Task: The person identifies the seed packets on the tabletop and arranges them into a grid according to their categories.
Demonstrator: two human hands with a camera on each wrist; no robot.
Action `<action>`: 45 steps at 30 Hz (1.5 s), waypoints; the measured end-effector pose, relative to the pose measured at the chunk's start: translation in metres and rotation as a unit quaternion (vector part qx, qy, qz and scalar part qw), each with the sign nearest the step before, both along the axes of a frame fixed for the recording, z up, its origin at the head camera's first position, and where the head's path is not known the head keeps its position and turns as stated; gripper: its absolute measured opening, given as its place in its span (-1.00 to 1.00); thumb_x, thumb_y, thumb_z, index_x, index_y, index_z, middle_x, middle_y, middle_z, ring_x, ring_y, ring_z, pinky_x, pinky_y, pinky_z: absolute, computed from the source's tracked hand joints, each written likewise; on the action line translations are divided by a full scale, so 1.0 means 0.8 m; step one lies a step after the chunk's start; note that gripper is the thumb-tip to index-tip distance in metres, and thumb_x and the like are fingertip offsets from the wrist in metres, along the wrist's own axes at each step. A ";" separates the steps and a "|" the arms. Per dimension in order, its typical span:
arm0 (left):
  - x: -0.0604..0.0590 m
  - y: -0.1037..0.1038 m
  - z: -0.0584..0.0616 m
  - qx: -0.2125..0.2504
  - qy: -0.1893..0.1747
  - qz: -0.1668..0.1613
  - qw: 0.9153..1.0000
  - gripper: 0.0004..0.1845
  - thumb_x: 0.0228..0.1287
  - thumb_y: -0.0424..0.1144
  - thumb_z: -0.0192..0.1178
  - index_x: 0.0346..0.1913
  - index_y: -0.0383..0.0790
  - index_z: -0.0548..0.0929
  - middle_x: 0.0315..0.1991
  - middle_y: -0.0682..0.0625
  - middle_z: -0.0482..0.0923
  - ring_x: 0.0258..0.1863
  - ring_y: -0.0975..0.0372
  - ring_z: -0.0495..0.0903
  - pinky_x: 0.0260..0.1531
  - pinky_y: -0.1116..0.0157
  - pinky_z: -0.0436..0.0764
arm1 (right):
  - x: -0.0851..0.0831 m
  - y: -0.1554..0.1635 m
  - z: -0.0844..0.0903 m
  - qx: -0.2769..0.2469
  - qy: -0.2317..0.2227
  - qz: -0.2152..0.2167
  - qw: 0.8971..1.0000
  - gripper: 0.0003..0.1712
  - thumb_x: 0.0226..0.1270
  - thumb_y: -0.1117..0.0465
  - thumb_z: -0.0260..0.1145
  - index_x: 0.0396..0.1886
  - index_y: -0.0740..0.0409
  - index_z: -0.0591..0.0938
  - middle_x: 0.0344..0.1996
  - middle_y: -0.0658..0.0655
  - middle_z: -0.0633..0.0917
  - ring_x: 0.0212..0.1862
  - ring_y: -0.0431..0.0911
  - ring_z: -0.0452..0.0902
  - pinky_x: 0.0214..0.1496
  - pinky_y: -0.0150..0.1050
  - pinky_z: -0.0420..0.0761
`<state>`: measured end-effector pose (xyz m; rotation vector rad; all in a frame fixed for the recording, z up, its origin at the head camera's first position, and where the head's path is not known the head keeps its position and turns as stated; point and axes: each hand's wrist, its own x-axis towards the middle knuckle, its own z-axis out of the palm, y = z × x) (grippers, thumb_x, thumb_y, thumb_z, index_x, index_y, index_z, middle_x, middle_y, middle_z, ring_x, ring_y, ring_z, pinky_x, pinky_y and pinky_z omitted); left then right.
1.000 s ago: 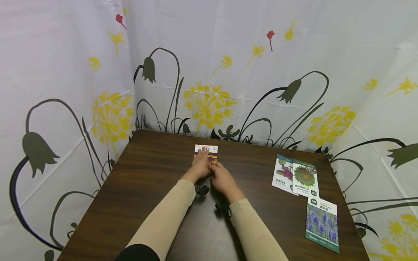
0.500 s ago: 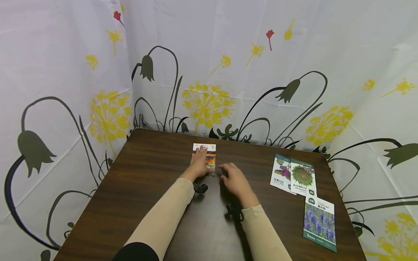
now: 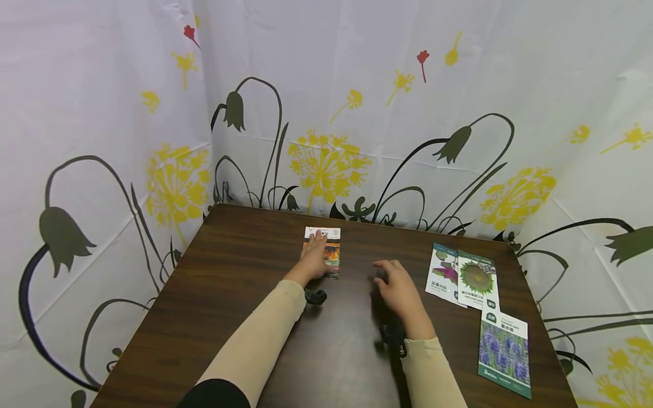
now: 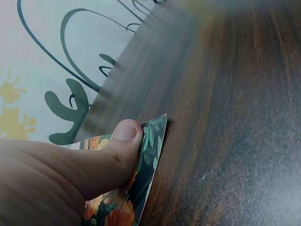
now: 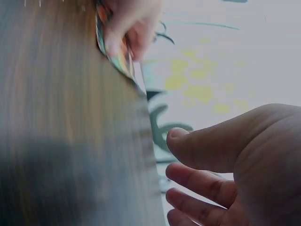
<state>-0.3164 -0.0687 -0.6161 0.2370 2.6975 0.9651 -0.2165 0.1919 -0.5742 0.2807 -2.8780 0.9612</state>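
Observation:
A seed packet with orange flowers point(image 3: 333, 253) lies flat near the table's far edge. My left hand point(image 3: 312, 262) rests on it with fingers spread, covering its left part. In the left wrist view, the thumb point(image 4: 120, 153) lies across the packet's printed face point(image 4: 151, 141), near a slightly raised corner. My right hand point(image 3: 400, 292) is off to the right of that packet, holding nothing. Its thumb and fingers are apart and loosely bent in the right wrist view.
On the table's right side, a purple-flower packet point(image 3: 441, 273) is partly under a sunflower packet point(image 3: 476, 277). A lavender-coloured flower packet point(image 3: 504, 354) lies nearer, touching or overlapping the sunflower one. A printed curtain point(image 3: 326, 85) hangs behind the dark wooden table point(image 3: 245, 272).
My right hand has left the orange-flower packet and moved right, toward the other packets. My left hand has stayed on the packet.

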 end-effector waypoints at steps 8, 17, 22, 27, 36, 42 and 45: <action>0.008 0.000 0.014 -0.006 0.010 -0.004 1.000 0.24 0.27 0.01 0.63 0.78 -0.29 0.05 0.82 -0.27 -0.28 0.82 -0.15 -0.30 0.76 -0.22 -0.10 | 0.012 0.054 0.012 -0.002 0.004 -0.054 0.999 -0.51 0.50 0.30 0.46 0.38 0.17 0.68 0.23 0.36 0.65 0.32 0.33 0.60 0.33 0.33 0.59; 0.009 0.001 0.014 -0.006 0.000 -0.008 1.000 0.21 0.33 -0.03 0.59 0.79 -0.27 0.00 0.82 -0.25 -0.32 0.82 -0.14 -0.35 0.76 -0.23 -0.14 | 0.023 0.088 0.006 -0.004 0.026 -0.083 0.996 -0.51 0.47 0.34 0.46 0.36 0.25 0.68 0.22 0.44 0.64 0.30 0.40 0.58 0.32 0.38 0.56; 0.008 -0.001 0.012 -0.007 0.002 -0.011 1.000 0.21 0.33 -0.02 0.58 0.79 -0.27 0.00 0.83 -0.24 -0.33 0.83 -0.13 -0.36 0.77 -0.21 -0.17 | 0.025 0.100 -0.001 -0.013 0.017 -0.093 0.995 -0.50 0.46 0.34 0.45 0.36 0.29 0.66 0.28 0.46 0.61 0.36 0.41 0.54 0.39 0.37 0.52; 0.007 -0.003 0.010 -0.010 0.003 -0.009 1.000 0.24 0.29 0.01 0.61 0.79 -0.24 0.01 0.83 -0.22 -0.33 0.83 -0.12 -0.35 0.77 -0.20 -0.16 | 0.026 0.113 -0.007 -0.008 0.014 -0.104 0.994 -0.47 0.45 0.34 0.46 0.38 0.30 0.65 0.27 0.49 0.61 0.36 0.44 0.53 0.43 0.38 0.50; 0.005 -0.003 0.007 -0.010 0.014 -0.007 1.000 0.24 0.27 0.04 0.62 0.79 -0.24 0.05 0.83 -0.23 -0.28 0.83 -0.13 -0.30 0.76 -0.22 -0.12 | 0.027 0.135 -0.020 -0.001 -0.008 -0.105 0.994 -0.36 0.45 0.33 0.45 0.44 0.50 0.51 0.34 0.60 0.53 0.37 0.55 0.50 0.48 0.43 0.45; 0.005 -0.004 0.008 -0.005 0.015 -0.006 1.000 0.24 0.26 0.03 0.63 0.78 -0.25 0.06 0.83 -0.24 -0.28 0.83 -0.13 -0.30 0.76 -0.22 -0.14 | 0.028 0.139 -0.031 0.032 -0.060 -0.096 0.993 -0.38 0.49 0.28 0.43 0.40 0.53 0.53 0.27 0.63 0.55 0.34 0.53 0.52 0.45 0.41 0.48; 0.006 -0.003 0.009 -0.003 0.010 -0.008 1.000 0.24 0.27 0.01 0.62 0.79 -0.25 0.04 0.83 -0.23 -0.31 0.83 -0.12 -0.34 0.77 -0.21 -0.17 | 0.029 0.138 -0.034 0.042 -0.059 -0.089 0.993 -0.44 0.47 0.31 0.44 0.35 0.52 0.59 0.19 0.59 0.60 0.27 0.50 0.56 0.39 0.39 0.53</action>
